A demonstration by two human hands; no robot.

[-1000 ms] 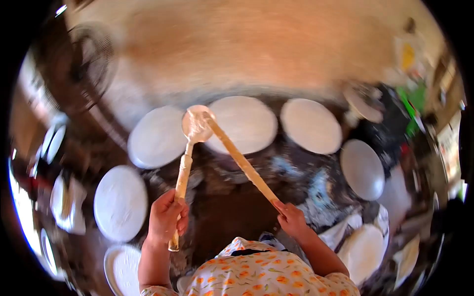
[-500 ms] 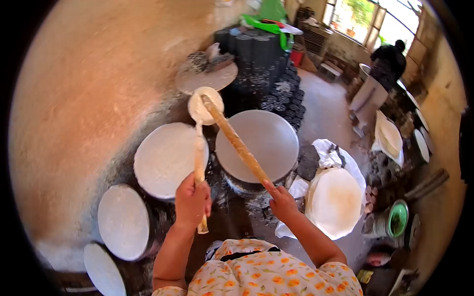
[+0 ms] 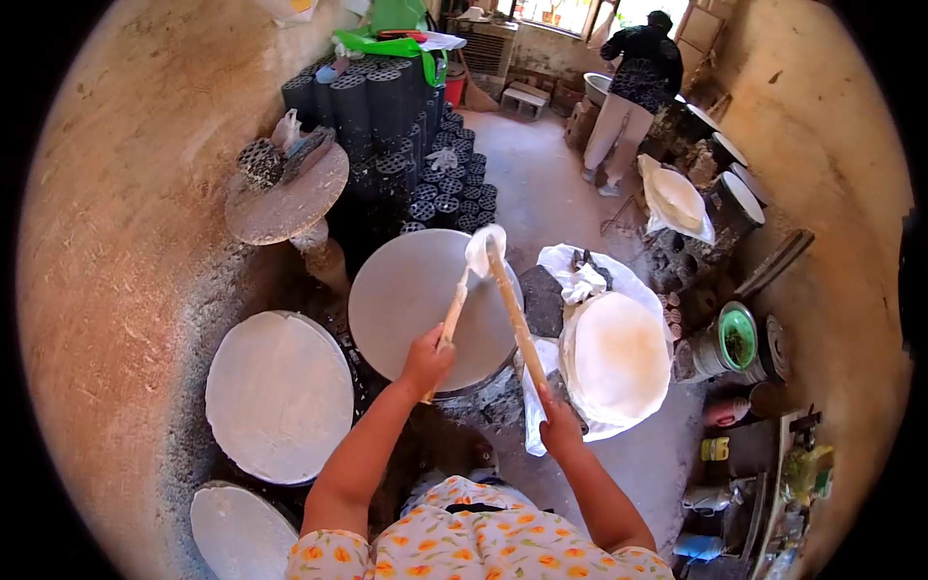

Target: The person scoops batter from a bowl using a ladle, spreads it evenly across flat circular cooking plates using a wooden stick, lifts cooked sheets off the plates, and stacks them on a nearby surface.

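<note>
The left hand (image 3: pixel 428 361), fingers wrapped around a wooden handle, steadies a pale-coated ladle (image 3: pixel 480 249) in the air, its cup seen over the far right edge of a wide grey plate (image 3: pixel 406 300); the right hand (image 3: pixel 561 432) grips a long wooden stick (image 3: pixel 515 324) whose tip meets or overlaps the cup, though whether the two touch cannot be told. Good handling here would seem to call for an even ladle, a light stick kept close to the cup to check drips, and both tools moving together. From the left, a scuffed ochre wall (image 3: pixel 126 193) rises behind two whitish discs (image 3: pixel 280 396), one nearer the wearer than the other, and a round slab (image 3: pixel 266 217) bearing odds and ends. Beyond the grey plate stand dark perforated cylinders (image 3: pixel 358 116), piled in tiers. To its right, a stack of round white sheets (image 3: pixel 619 358) rests on white cloth (image 3: pixel 554 259), while farther back a person in a dark top (image 3: pixel 643 68) stands near a window; at far right sits a green basin (image 3: pixel 737 336).
</note>
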